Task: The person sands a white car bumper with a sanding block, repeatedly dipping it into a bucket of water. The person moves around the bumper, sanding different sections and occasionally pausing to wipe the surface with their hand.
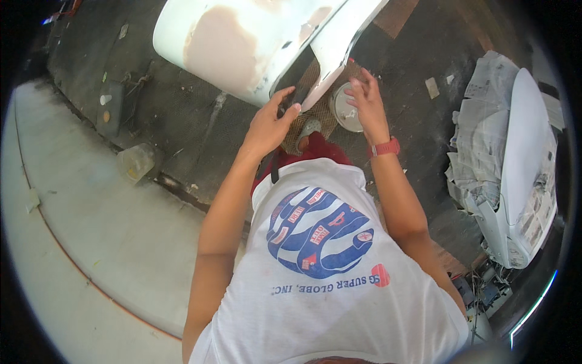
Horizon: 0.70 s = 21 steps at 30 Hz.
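Observation:
A white, curved vehicle body panel [254, 91] with tan patches, likely filler, spans the top of the view. At its lower edge my left hand [270, 126] is closed, thumb and forefinger around a small dark block [299, 95] whose exact kind is unclear. A narrow white arm of the panel [330, 68] runs down beside that hand. To the right, my right hand [368, 108] is raised with bent fingers apart and nothing visible in them. It partly covers a round can with a pale lid [347, 115]. A red watch sits on my right wrist.
Another white panel [526, 139], partly wrapped in paper, stands at the right. On the left are a translucent bucket [136, 162], a dark board with small cups [115, 112], and an orange hose [91, 282] across pale concrete. Tools and cables [485, 288] lie lower right.

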{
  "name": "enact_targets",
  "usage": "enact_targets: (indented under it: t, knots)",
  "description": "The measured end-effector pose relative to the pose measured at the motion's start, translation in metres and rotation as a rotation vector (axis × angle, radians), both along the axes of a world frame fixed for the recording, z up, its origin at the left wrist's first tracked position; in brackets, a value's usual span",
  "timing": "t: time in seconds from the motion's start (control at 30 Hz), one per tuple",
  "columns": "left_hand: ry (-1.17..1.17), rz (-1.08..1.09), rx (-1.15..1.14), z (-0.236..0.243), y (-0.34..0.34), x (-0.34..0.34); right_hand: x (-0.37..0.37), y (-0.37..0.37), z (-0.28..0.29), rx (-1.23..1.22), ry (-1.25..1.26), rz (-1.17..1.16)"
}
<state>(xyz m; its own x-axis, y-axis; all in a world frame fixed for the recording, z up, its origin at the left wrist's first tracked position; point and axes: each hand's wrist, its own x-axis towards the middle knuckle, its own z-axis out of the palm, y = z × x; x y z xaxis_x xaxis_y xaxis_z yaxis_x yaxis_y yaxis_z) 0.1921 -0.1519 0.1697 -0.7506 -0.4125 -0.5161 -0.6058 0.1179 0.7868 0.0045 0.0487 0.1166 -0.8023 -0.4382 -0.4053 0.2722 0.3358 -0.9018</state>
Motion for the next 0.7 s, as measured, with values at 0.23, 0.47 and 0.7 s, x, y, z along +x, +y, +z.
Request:
enact_targets:
  t: [0.23, 0.47, 0.7]
  knots:
    - [0.075, 0.052, -0.009, -0.038, 0.006, -0.009, -0.010, -0.030, -0.008, -0.097, -0.143, 0.090]
    - [0.248, -0.049, -0.085, -0.080, 0.006, 0.014, -0.029, -0.050, -0.011, 0.041, -0.079, 0.157]
    - [0.360, -0.139, -0.197, -0.082, 0.003, 0.009, -0.025, -0.050, -0.043, 0.157, 0.092, 0.157]
